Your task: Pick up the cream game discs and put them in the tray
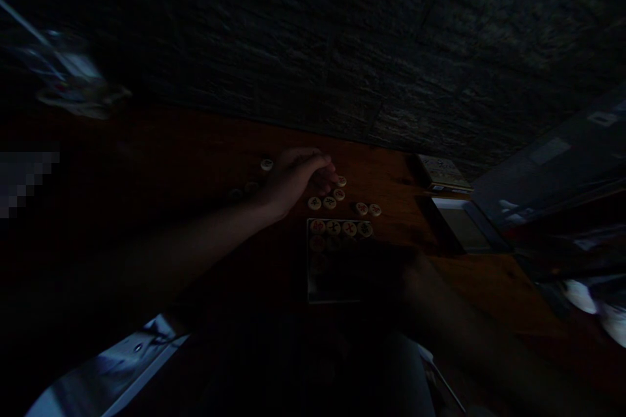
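Observation:
My left hand (pixel 299 177) reaches out over a wooden table (pixel 195 156), fingers curled down onto round, pale game discs (pixel 337 195) with dark and red characters. Several loose discs lie just right of and below the fingers, and one disc (pixel 267 164) lies to the left of the hand. Nearer to me is a shallow square tray (pixel 313 287) with a row of discs (pixel 341 229) along its far edge. My right forearm (pixel 440 300) comes in from the lower right in deep shadow. Its hand, beside the tray, is too dark to make out.
The scene is very dim. A dark stone wall (pixel 391 45) runs behind the table. A printed box lid (pixel 443 172) and an open box (pixel 462 227) sit to the right. Clear plastic wrapping (pixel 68 78) lies far left, and grey clutter (pixel 552 169) fills the right.

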Tool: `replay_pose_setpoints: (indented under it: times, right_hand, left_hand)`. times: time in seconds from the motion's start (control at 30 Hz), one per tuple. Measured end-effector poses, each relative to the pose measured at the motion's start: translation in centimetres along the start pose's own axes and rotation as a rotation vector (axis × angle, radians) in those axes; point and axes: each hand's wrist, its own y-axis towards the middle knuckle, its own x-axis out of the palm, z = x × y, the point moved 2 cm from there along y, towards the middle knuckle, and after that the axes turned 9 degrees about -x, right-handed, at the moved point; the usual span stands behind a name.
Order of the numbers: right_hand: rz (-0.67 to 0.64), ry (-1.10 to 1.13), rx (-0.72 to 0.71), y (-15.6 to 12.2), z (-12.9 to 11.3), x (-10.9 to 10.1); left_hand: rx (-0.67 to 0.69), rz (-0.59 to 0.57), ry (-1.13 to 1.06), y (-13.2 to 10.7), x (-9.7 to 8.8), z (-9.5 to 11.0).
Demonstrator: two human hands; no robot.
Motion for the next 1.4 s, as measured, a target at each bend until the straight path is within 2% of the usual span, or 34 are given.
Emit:
replay_pose_setpoints:
  times: [0.23,0.47,0.6,0.7,0.8,0.9,0.97,1.07,1.1,1.17,1.23,1.3,1.4]
  right_hand:
    - [0.172,-0.119,0.135,-1.9,0.8,-2.0]
    - [0.02,-0.093,0.131,-1.3,1.2,-1.3]
    - [0.024,-0.075,0.108,-1.3,1.5,-0.9]
    - [0.108,-0.091,0.106,-1.1,1.6,-2.1]
    - [0.195,-0.073,0.162,0.1,2.4,-4.5]
    - [0.298,0.019,0.226,3.0,4.8,-6.8]
    - [0.477,0.034,0.278,5.3,7.5,-7.6]
    - [0.738,0.039,0.401,7.6,12.0,-7.0]
    - [0.788,0.037,0.439,7.8,13.4,-6.4]
    - [0.791,0.044,0.501,7.5,15.5,-4.9]
    - [0.668,0.03,0.471,6.5,16.5,-3.5]
    - [0.584,0.006,0.466,5.4,16.8,-2.7]
    - [0.536,-0.017,0.481,4.8,16.7,-2.4]
  left_hand:
    - [0.013,-0.002,0.006,0.0,0.0,0.0]
    - [0.016,0.029,0.027,0.2,-0.1,0.1]
    - [0.033,0.026,0.029,0.3,-0.3,0.0]
    - [0.06,0.04,0.026,0.4,-0.5,0.1]
    - [0.097,0.092,0.021,0.8,-1.0,0.6]
    - [0.152,0.163,0.051,1.5,-2.0,1.6]
    - [0.228,0.245,0.083,2.1,-3.2,2.5]
    - [0.376,0.391,0.107,2.9,-5.1,3.6]
    - [0.406,0.421,0.122,3.2,-5.7,3.9]
    - [0.433,0.444,0.171,3.5,-6.5,4.3]
    - [0.437,0.441,0.223,3.9,-7.2,4.5]
    - [0.45,0.433,0.272,4.3,-7.8,4.8]
    - [0.53,0.474,0.335,4.9,-9.1,5.3]
